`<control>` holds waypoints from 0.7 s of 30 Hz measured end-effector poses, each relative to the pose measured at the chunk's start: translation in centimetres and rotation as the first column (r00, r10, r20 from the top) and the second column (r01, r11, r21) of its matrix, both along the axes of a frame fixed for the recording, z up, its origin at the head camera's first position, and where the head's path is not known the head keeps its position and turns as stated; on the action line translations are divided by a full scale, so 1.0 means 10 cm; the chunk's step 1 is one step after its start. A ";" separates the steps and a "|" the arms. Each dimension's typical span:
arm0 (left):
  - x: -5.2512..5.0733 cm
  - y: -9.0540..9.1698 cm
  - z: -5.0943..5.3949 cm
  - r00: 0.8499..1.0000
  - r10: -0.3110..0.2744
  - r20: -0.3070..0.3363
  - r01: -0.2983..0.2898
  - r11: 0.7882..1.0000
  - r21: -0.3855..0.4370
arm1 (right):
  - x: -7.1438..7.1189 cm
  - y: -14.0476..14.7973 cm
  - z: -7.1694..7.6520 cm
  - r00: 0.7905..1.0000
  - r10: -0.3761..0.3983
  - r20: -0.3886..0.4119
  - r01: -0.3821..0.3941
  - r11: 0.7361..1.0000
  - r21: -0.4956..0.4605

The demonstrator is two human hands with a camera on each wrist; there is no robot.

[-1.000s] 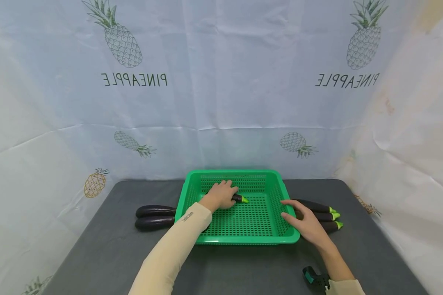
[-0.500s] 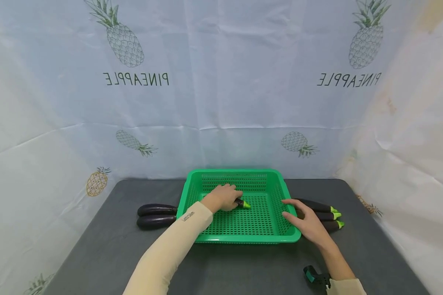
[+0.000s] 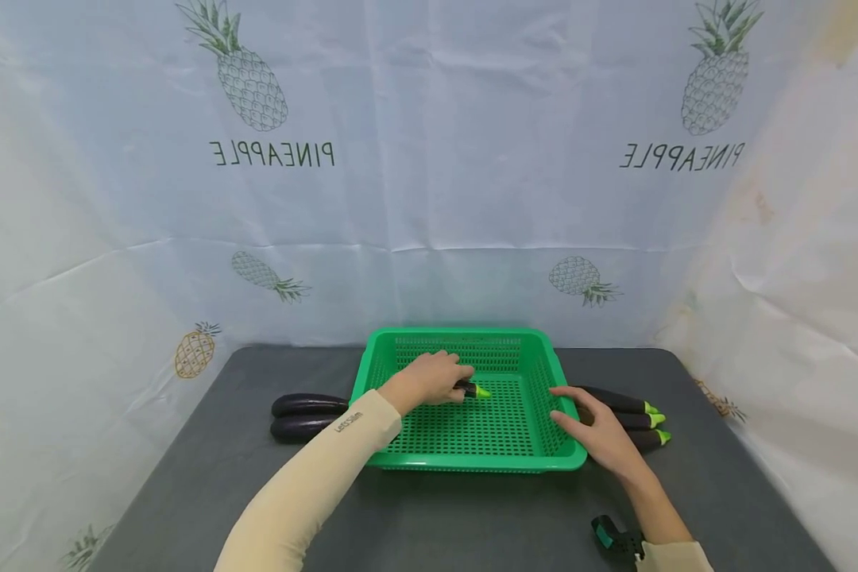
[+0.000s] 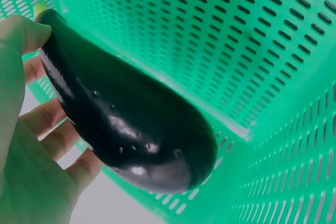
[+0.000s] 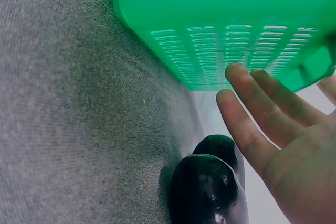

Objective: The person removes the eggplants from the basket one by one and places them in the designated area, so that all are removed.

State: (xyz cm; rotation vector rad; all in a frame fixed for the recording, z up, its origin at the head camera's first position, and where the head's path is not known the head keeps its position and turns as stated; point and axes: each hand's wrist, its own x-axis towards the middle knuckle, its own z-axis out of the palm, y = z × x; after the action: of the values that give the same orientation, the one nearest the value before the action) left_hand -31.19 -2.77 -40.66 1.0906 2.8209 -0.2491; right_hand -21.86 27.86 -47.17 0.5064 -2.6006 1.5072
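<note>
In the head view, my left hand reaches inside a green perforated plastic basket and holds a dark purple eggplant, its green stem end pointing right. The left wrist view shows the thumb over the neck of this eggplant and fingers along its other side; its thick end points away from the palm. My right hand is at the basket's right rim. In the right wrist view, several nearly straight fingers lie by the basket's outer wall; whether they touch it is hard to tell.
Right of the basket lie three eggplants with green stem ends. Two more eggplants lie left of it, partly hidden by the basket and left sleeve. A dark grey table bears everything, and a pineapple-print curtain hangs behind.
My left hand and the eggplant have shifted slightly to the right inside the basket. My right hand stays at the rim. The whole view has drifted a little to the right.
</note>
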 end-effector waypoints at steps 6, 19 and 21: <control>0.07 -0.08 0.13 0.998 -0.029 -0.060 0.028 1.000 -0.013 | 0.00 0.00 0.00 1.000 -0.013 0.011 0.013 1.000 0.002; 0.24 -0.30 0.41 0.990 -0.052 -0.132 0.057 0.998 0.036 | 0.02 -0.01 0.04 1.000 0.005 0.001 -0.005 1.000 -0.001; 0.27 -0.34 0.44 0.987 -0.061 -0.151 0.069 0.997 0.047 | 0.02 -0.01 0.03 1.000 0.004 0.003 -0.004 1.000 0.004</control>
State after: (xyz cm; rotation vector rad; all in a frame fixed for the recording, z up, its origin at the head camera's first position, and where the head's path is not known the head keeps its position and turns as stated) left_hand -28.46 -6.13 -36.28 1.2257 2.9414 -0.2752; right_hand -21.62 27.74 -46.84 0.5107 -2.6064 1.5056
